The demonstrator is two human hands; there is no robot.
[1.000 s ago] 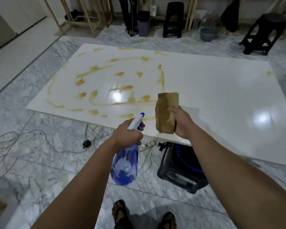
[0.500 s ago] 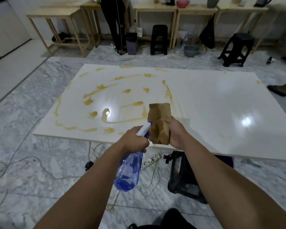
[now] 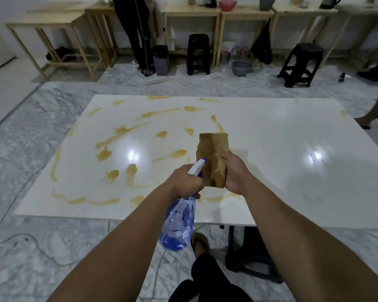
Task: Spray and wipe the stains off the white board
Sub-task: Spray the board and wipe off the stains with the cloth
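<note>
A large glossy white board (image 3: pixel 271 149) lies flat in front of me, its left half smeared with several yellow-brown stains (image 3: pixel 122 131). My left hand (image 3: pixel 184 182) grips the neck of a blue transparent spray bottle (image 3: pixel 179 225), whose white nozzle points at the cloth. My right hand (image 3: pixel 234 173) holds a folded brown cloth (image 3: pixel 213 153) upright just above the board's near edge. Nozzle and cloth almost touch.
The board's near edge is right in front of my legs, with a black stool (image 3: pixel 249 258) under it. Cables (image 3: pixel 20 240) trail over the marble floor at left. Wooden tables (image 3: pixel 52 25), black stools (image 3: pixel 301 64) and a standing person (image 3: pixel 140 35) line the far wall.
I have stepped closer to the board and the view has tilted up. Both hands now hang over the board's near part, and the nozzle has come closer to the cloth.
</note>
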